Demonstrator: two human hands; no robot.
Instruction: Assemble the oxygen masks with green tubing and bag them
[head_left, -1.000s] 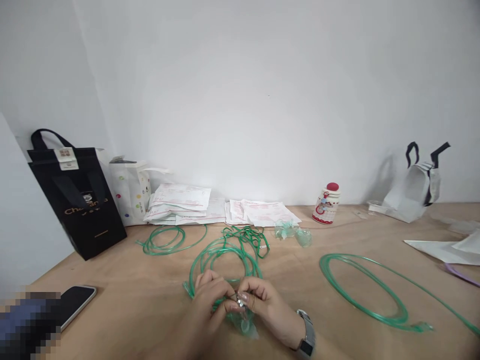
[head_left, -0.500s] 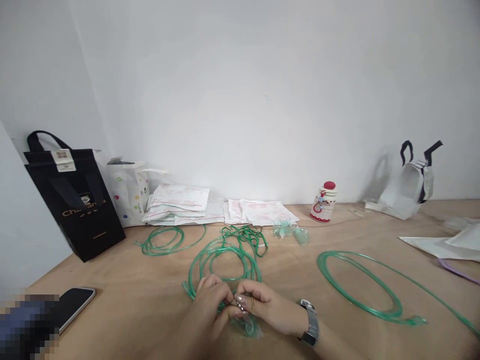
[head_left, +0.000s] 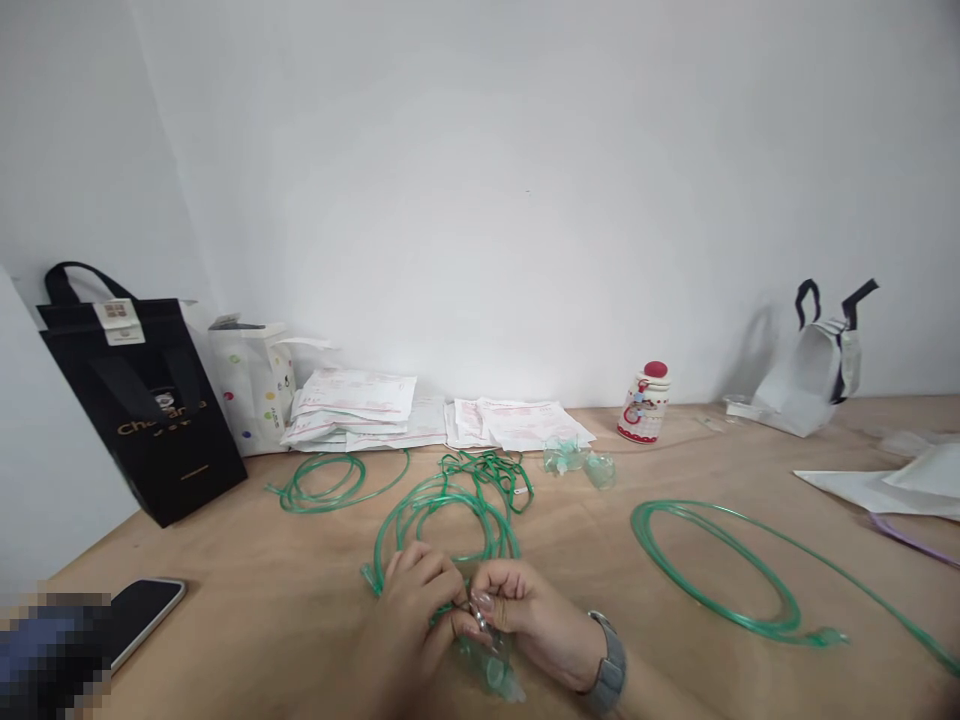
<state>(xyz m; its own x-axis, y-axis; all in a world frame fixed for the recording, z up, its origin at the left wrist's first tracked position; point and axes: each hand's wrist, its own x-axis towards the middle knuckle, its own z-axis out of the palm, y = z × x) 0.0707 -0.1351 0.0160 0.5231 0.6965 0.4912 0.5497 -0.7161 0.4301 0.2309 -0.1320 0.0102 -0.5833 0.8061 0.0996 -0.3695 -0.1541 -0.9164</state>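
Close together over the near middle of the table, both hands pinch the upper edge of a translucent green oxygen mask (head_left: 489, 668). My left hand (head_left: 421, 605) has its fingers curled and its thumb against that edge. From the other side, my right hand (head_left: 529, 615), with a grey watch on the wrist, pinches a shiny metal strip at the mask's edge. The fingers hide part of the mask; its pale connector points toward me. Just beyond the hands lies a coil of green tubing (head_left: 386, 530), and past it a tangle of green elastic straps (head_left: 491, 468).
Other green tubing coils lie at left (head_left: 322, 508) and right (head_left: 720, 590). Small clear green pieces (head_left: 566, 455) sit near white paper packets (head_left: 356, 390). A red-capped bottle (head_left: 643, 405), black bag (head_left: 142, 410), white bag (head_left: 802, 385) and phone (head_left: 150, 615) stand or lie around.
The mask's body has swung slightly downward toward me and shows more below the fingers. Both hands keep their pinch, and the view has shifted a little.
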